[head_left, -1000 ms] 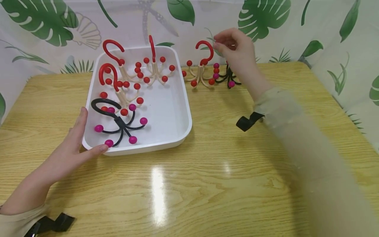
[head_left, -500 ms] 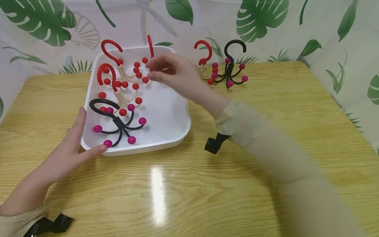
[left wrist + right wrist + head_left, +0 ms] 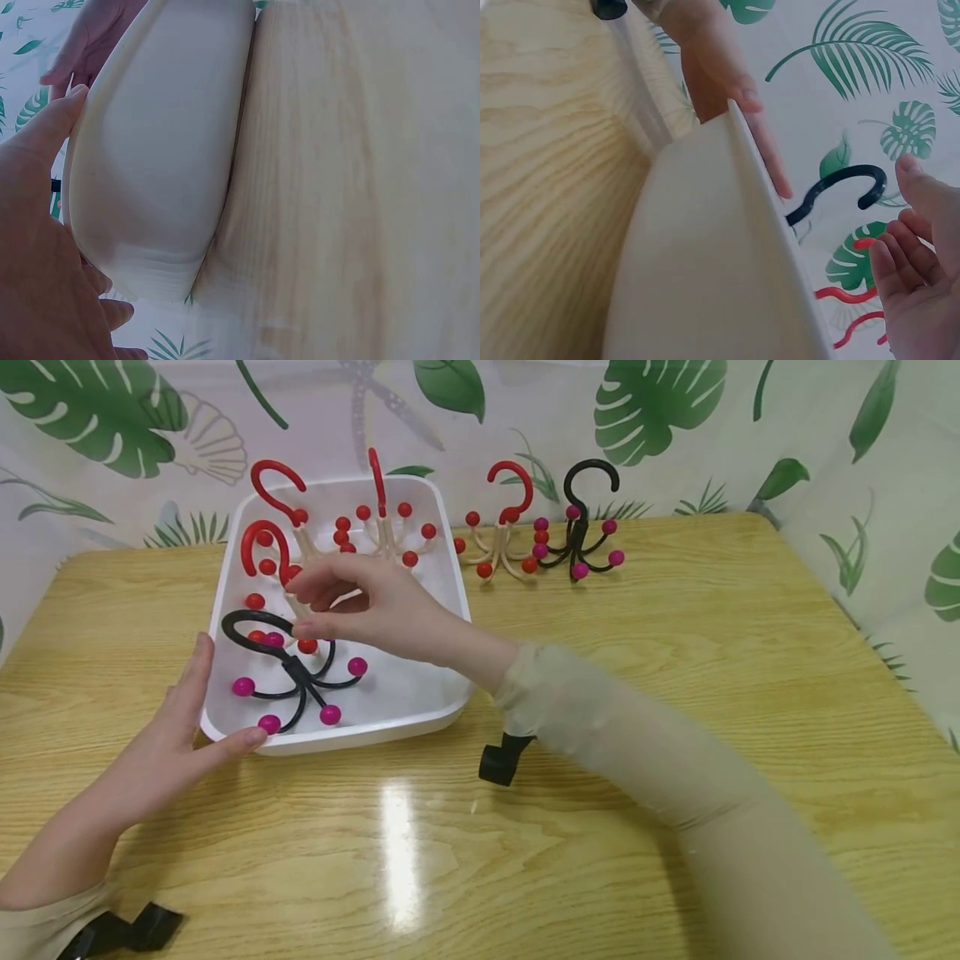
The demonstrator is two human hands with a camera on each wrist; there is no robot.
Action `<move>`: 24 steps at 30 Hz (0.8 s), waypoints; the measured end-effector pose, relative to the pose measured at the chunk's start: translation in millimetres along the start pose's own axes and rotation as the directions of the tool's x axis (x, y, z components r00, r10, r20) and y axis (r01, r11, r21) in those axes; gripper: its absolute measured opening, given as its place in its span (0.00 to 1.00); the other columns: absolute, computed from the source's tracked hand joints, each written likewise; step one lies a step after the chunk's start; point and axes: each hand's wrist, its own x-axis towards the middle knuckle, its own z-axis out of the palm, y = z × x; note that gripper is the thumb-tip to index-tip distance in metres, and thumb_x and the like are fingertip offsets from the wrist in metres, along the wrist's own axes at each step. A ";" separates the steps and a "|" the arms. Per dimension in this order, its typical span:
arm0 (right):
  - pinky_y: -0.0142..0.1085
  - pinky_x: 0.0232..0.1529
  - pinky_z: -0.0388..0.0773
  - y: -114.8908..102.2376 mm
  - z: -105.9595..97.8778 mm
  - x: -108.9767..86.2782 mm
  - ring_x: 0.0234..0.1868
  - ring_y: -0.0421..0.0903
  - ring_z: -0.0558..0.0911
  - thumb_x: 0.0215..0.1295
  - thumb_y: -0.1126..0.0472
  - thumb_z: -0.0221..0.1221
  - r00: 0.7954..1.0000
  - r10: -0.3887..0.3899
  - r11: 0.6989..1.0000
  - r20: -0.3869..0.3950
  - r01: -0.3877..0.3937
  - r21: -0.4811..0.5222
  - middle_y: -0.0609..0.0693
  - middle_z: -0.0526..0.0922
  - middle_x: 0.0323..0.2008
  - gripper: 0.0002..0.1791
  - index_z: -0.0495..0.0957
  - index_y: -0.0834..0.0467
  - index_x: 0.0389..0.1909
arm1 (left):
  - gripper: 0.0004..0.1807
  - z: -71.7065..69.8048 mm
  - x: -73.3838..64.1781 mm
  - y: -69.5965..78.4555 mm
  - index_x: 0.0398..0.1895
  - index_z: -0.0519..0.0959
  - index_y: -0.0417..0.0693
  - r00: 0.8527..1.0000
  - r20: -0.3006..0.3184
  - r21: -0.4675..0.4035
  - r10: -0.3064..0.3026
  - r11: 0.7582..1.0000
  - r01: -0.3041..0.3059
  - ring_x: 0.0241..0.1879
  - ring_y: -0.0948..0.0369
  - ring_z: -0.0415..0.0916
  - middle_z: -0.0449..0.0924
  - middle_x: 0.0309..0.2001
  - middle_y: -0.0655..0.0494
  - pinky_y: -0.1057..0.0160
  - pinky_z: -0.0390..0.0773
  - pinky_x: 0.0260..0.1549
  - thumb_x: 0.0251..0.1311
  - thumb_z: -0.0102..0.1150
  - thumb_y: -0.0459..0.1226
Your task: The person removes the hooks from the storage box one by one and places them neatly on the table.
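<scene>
A white tray [image 3: 442, 722] holds three cream claw hangers with red hooks and red ball tips, one of them a tilted cream hanger [image 3: 264, 531] at the left. A black claw hanger [image 3: 298, 672] with pink ball tips lies at the tray's near end. My left hand [image 3: 168, 727] holds the near left corner, thumb at the front rim and fingers along the left side. Over the tray, my right hand [image 3: 375, 606] has its fingers loosely bent, nothing between them. Its fingertips are close to the black hook [image 3: 840, 187], partly covering the tilted cream hanger.
Right of the tray, at the table's back edge, stand another cream hanger [image 3: 501, 547] with a red hook and a black hanger [image 3: 577, 535] with pink balls. Behind the wooden table [image 3: 600, 693] rises a leaf-patterned cloth [image 3: 315, 402].
My right hand has come leftward from the black hanger at the back edge, across the tray, toward its near left part. The left hand stays at the tray's corner.
</scene>
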 end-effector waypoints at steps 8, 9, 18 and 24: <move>0.23 0.43 0.74 17.7 17.7 13.5 0.38 0.37 0.78 0.54 0.63 0.63 0.999 -0.029 1.000 -0.015 0.029 0.001 0.49 0.80 0.39 0.17 0.77 0.60 0.46 | 0.55 -0.9 -0.3 -0.2 0.67 0.21 0.66 1.000 0.002 -0.015 0.001 1.000 -0.001 0.68 0.50 0.19 0.19 0.70 0.60 0.31 0.27 0.55 0.55 0.58 0.48; 0.23 0.42 0.74 20.6 19.1 15.7 0.37 0.37 0.78 0.54 0.63 0.63 0.999 -0.039 0.999 -0.016 0.038 -0.004 0.48 0.80 0.38 0.16 0.78 0.60 0.45 | 0.55 -0.9 -0.2 -0.1 0.67 0.21 0.66 1.000 0.001 -0.015 0.003 1.000 -0.003 0.68 0.50 0.19 0.19 0.70 0.60 0.31 0.27 0.55 0.55 0.58 0.48; 0.22 0.40 0.74 27.5 25.3 23.1 0.35 0.37 0.76 0.56 0.63 0.61 0.993 -0.117 0.990 -0.023 0.115 -0.081 0.48 0.80 0.34 0.10 0.79 0.60 0.39 | 0.55 -0.8 -0.3 0.6 0.67 0.21 0.65 1.000 -0.001 -0.016 0.009 1.000 -0.009 0.68 0.51 0.19 0.19 0.70 0.60 0.31 0.29 0.56 0.55 0.58 0.47; 0.22 0.41 0.74 26.8 25.4 22.5 0.36 0.38 0.76 0.57 0.63 0.61 0.992 -0.126 0.990 -0.027 0.124 -0.070 0.48 0.79 0.35 0.09 0.79 0.60 0.39 | 0.55 -0.5 -0.5 0.3 0.67 0.22 0.66 1.000 0.000 -0.023 0.014 1.000 -0.014 0.69 0.51 0.19 0.19 0.70 0.60 0.31 0.29 0.56 0.56 0.58 0.47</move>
